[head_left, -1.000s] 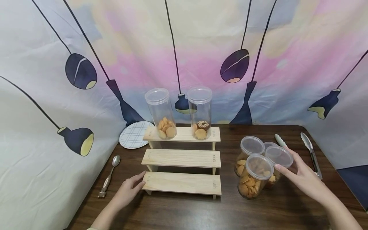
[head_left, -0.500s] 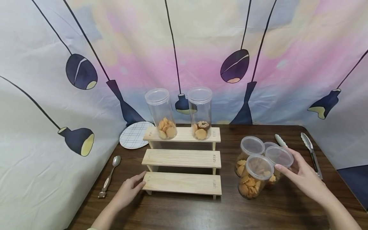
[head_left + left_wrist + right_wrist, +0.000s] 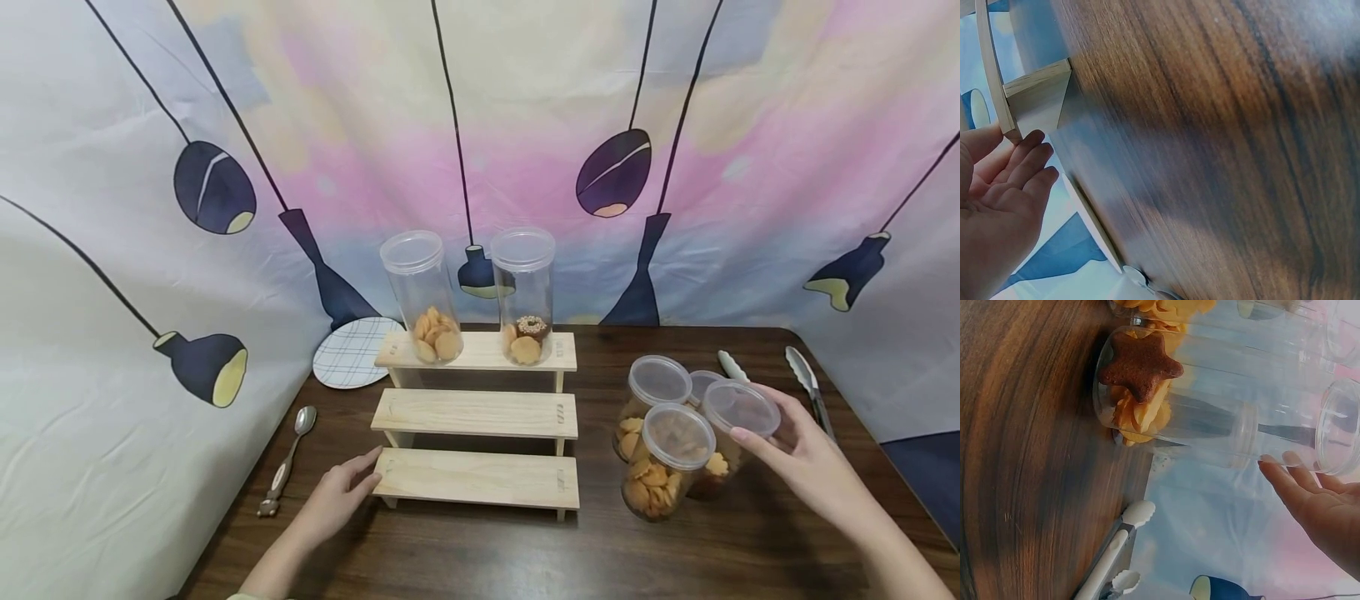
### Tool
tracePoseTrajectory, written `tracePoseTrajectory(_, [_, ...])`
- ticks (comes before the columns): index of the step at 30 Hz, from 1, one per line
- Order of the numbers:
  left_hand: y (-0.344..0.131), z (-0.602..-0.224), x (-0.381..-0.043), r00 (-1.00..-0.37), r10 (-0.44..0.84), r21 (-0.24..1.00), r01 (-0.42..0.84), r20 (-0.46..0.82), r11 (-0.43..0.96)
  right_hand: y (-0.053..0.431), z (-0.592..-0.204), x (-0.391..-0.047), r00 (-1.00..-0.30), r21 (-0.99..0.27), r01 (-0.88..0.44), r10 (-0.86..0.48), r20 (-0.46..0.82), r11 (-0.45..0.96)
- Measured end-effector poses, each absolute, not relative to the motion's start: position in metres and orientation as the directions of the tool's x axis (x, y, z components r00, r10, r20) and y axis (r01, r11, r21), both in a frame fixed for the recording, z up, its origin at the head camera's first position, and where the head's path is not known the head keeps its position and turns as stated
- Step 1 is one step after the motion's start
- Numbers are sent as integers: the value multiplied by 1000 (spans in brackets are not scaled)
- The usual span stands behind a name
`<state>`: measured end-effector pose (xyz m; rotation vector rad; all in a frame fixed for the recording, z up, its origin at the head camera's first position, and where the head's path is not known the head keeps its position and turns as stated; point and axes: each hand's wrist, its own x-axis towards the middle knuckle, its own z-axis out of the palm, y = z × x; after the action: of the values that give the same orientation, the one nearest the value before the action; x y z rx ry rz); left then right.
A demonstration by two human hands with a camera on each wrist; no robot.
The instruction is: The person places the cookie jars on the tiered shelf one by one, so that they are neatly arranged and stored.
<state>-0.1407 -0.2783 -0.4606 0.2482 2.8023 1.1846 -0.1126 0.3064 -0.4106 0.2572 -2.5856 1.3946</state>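
Note:
My left hand pinches the left end of the lowest step of a three-tier wooden display stand. In the left wrist view, thumb and fingers lie on either side of the step's edge. At the right, my right hand grips a clear lidded jar near its lid, thumb in front and fingers behind. Through its wall in the right wrist view show a brown star-shaped cookie and yellow cookies. Close beside it stand several similar jars, the front jar holding yellow cookies.
Two tall cookie jars, a left jar and a right jar, stand on the top step. A spoon lies left of the stand, near a checked round plate. Tongs lie behind my right hand, near the table's right edge.
My right hand has shifted slightly right with the gripped jar, widening its gap from the front jar. The left hand and the stand have stayed in place.

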Motion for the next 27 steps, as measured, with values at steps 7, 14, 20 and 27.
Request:
tracePoseTrajectory(7, [-277, -460, -140, -983, 181, 718, 115, -17, 687, 314, -407, -106, -965, -792, -236, -39, 260, 563])
tracePoseTrajectory(14, [-277, -460, -140, -983, 183, 709, 125, -7, 695, 318, -399, -98, -969, -770, -181, 22, 245, 612])
tracePoseTrajectory(20, [-277, -460, -141, -983, 186, 710, 128, -4, 693, 321, -391, -90, -983, -741, -97, 53, 176, 664])
tracePoseTrajectory(27, [-277, -460, -140, -982, 190, 711, 130, -5, 691, 319, -388, -82, -988, -722, -63, 58, 141, 689])
